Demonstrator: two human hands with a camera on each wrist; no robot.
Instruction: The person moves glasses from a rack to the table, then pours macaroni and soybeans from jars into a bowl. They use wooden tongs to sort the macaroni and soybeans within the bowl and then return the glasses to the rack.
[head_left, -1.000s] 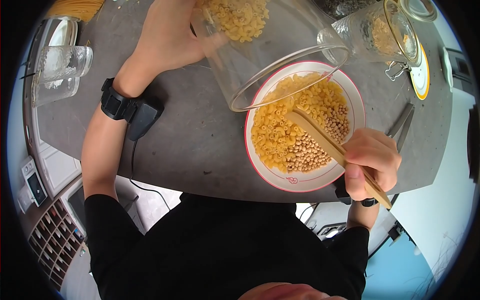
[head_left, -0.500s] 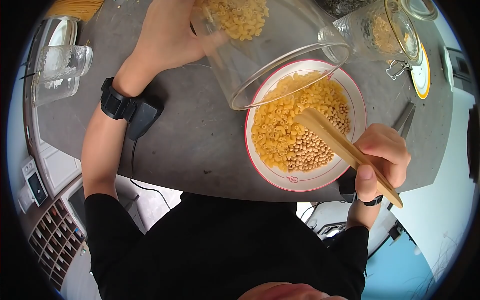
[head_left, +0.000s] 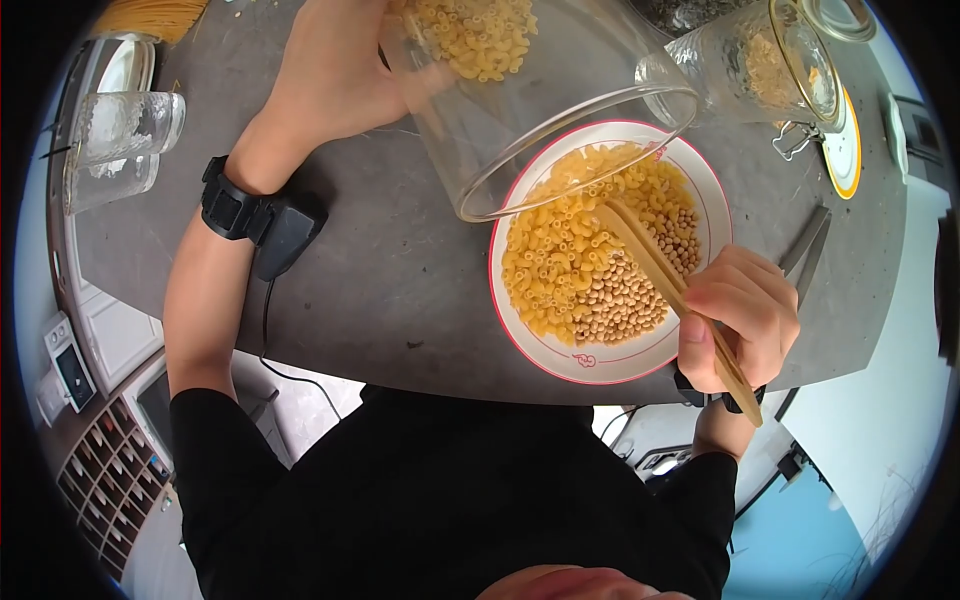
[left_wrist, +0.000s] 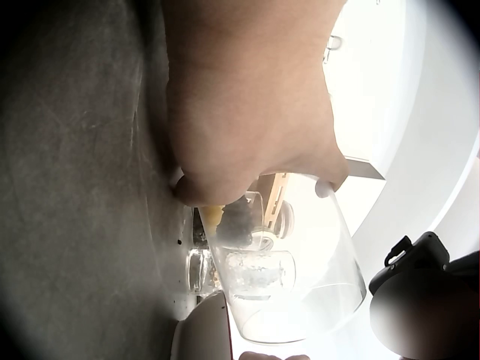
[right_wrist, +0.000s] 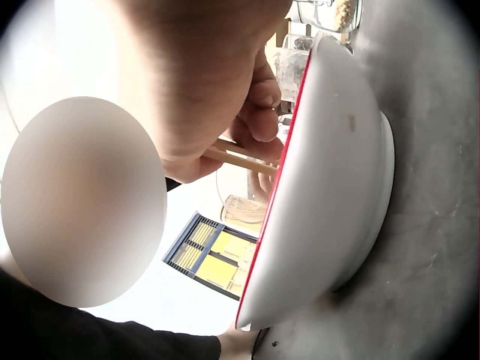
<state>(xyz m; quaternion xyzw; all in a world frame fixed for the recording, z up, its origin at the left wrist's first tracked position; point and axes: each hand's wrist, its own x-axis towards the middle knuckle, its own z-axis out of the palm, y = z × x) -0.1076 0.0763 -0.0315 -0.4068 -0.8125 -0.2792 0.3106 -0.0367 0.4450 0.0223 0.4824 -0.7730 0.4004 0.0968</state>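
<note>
In the head view my left hand (head_left: pixel 335 75) holds a large clear glass jar (head_left: pixel 590 60), tilted with its mouth over the far side of a white, red-rimmed bowl (head_left: pixel 535 350). Elbow macaroni (head_left: pixel 480 40) lies towards the jar's base. Inside the bowl, macaroni (head_left: pixel 545 260) fills the far and left part, and round tan beans (head_left: pixel 620 305) the near and right part. My right hand (head_left: pixel 745 315) grips wooden tongs (head_left: pixel 650 260) at the bowl's right edge, their tips at the macaroni. The right wrist view shows both tong arms (right_wrist: pixel 247 161) passing behind the rim.
A clip-top glass jar (head_left: pixel 700 75) lies at the upper right beside a yellow-rimmed plate (head_left: pixel 845 150). Right of the bowl are grey metal blades (head_left: pixel 808 250). Textured glasses (head_left: pixel 125 130) stand at the left edge, with spaghetti (head_left: pixel 160 15) behind them.
My right hand and the tongs first shift right and slightly down, then come back left. The tong tips end a little further right than at first. Left hand, jar and bowl stay put.
</note>
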